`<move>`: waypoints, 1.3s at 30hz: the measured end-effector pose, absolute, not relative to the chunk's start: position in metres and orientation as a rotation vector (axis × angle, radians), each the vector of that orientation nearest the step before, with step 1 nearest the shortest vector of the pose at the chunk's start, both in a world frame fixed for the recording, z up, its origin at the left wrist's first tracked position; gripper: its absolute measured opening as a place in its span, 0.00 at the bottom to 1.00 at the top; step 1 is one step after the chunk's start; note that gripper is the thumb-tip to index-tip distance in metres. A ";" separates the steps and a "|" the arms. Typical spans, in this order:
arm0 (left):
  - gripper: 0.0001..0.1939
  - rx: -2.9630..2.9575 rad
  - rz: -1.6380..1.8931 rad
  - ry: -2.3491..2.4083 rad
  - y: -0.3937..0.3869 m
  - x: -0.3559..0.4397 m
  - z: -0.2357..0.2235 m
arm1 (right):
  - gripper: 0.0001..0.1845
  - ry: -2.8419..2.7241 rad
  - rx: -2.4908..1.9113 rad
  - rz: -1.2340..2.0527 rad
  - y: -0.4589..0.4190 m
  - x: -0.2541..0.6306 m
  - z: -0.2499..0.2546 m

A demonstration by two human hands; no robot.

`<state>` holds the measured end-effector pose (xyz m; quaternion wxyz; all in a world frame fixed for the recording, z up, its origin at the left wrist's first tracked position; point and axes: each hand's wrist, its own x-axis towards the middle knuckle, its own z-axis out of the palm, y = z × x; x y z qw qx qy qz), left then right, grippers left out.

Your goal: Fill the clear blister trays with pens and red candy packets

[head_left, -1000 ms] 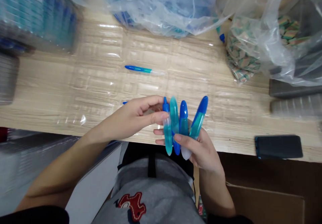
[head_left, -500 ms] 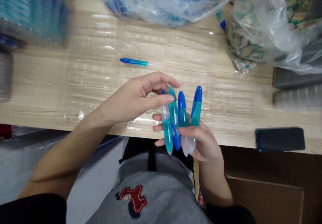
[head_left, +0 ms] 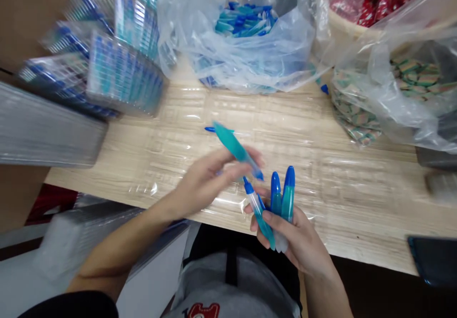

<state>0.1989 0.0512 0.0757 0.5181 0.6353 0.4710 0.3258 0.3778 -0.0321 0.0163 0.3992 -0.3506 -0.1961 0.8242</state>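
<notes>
My left hand [head_left: 207, 182] is closed on one teal and blue pen [head_left: 235, 149], which it holds tilted above the wooden table [head_left: 357, 203]. Beside it, my right hand [head_left: 300, 242] grips three more teal and blue pens [head_left: 276, 206], fanned upright near the table's front edge. Another pen [head_left: 210, 129] lies on the clear plastic blister trays [head_left: 257, 118] spread over the tabletop, partly hidden behind the pen in my left hand.
A clear bag of blue and teal pens [head_left: 243, 27] sits at the back centre. Stacked packs of pens [head_left: 117, 70] stand at the back left. A bag of striped items [head_left: 403, 84] is at the right, a dark phone [head_left: 433, 261] at the front right edge.
My left hand has pulled one pen out of the bunch in my right hand and lifted it up and leftward. The camera has tilted up, showing more of the back of the table.
</notes>
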 end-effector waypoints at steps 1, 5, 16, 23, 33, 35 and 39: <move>0.07 1.551 0.885 1.212 0.064 0.194 0.075 | 0.15 -0.492 -0.897 2.069 -0.033 0.378 0.014; 0.07 1.787 0.990 1.411 0.143 0.175 0.047 | 0.16 -0.485 -0.934 2.039 -0.037 0.378 0.009; 0.11 2.467 0.538 1.498 0.237 0.176 -0.037 | 0.15 -0.449 -0.994 1.988 -0.036 0.386 0.012; 0.19 2.580 0.457 1.695 0.237 0.175 -0.042 | 0.15 -0.504 -0.959 1.994 -0.035 0.385 0.009; 0.21 2.030 0.360 1.208 0.145 0.203 0.032 | 0.19 -0.496 -0.901 1.965 -0.036 0.388 0.018; 0.19 1.868 0.185 0.970 0.119 0.210 0.055 | 0.20 -0.531 -0.912 1.964 -0.033 0.387 0.022; 0.13 1.718 0.028 0.671 0.095 0.218 0.074 | 0.13 -0.686 -0.919 1.976 -0.029 0.382 0.027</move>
